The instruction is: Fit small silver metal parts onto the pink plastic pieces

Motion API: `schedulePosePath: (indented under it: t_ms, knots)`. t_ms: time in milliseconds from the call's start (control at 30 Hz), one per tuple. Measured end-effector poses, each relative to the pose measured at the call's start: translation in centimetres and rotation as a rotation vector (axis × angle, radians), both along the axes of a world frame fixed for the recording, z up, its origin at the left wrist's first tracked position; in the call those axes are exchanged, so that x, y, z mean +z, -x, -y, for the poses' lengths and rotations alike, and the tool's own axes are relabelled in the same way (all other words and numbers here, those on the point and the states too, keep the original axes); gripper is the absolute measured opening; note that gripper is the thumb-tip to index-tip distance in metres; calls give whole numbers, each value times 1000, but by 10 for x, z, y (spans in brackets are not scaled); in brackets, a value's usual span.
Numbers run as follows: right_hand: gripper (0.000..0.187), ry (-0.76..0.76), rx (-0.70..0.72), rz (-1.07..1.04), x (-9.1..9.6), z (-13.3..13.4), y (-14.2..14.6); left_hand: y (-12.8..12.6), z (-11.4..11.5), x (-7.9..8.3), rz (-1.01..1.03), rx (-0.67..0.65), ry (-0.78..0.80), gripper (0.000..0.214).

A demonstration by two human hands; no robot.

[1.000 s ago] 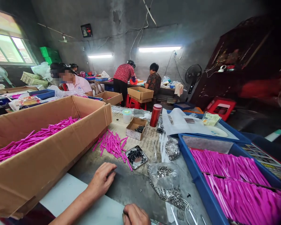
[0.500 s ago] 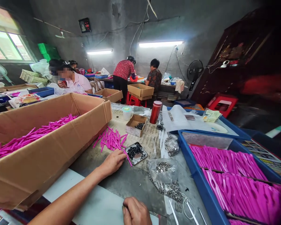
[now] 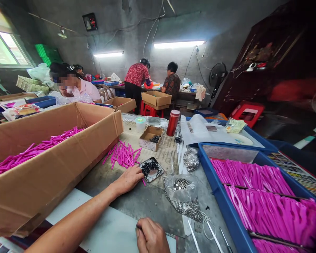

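Note:
My left hand reaches forward across the grey table, palm down, fingers bent onto the near end of a loose pile of pink sticks, right beside a small metal tray of black parts. Whether it grips a stick is hidden under the fingers. My right hand rests near the table's front edge as a loose fist, with nothing visible in it.
A big cardboard box of pink sticks fills the left. A blue tray of pink strips lies at the right. Bags of small metal rivets, a small carton, a red flask and a cup stand ahead. Other people work behind.
My left hand has slid forward from the bare table to the pink sticks by the metal tray. My right hand has stayed put. The view tilted down slightly.

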State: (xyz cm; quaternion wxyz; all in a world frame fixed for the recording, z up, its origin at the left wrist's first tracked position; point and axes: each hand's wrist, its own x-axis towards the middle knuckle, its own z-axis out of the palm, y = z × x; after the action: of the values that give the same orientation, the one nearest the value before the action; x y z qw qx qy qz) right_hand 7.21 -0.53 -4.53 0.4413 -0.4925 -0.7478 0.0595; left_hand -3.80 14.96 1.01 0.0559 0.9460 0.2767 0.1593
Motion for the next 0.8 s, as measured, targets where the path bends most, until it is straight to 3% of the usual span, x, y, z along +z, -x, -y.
schedulePosePath:
  t_ms: [400, 800]
  knots:
    - [17, 23, 4, -49, 5, 1, 0, 14, 7, 11, -213, -145, -60, 17]
    - [16, 35, 24, -25, 3, 1, -2, 34, 17, 0, -20, 33, 1, 24]
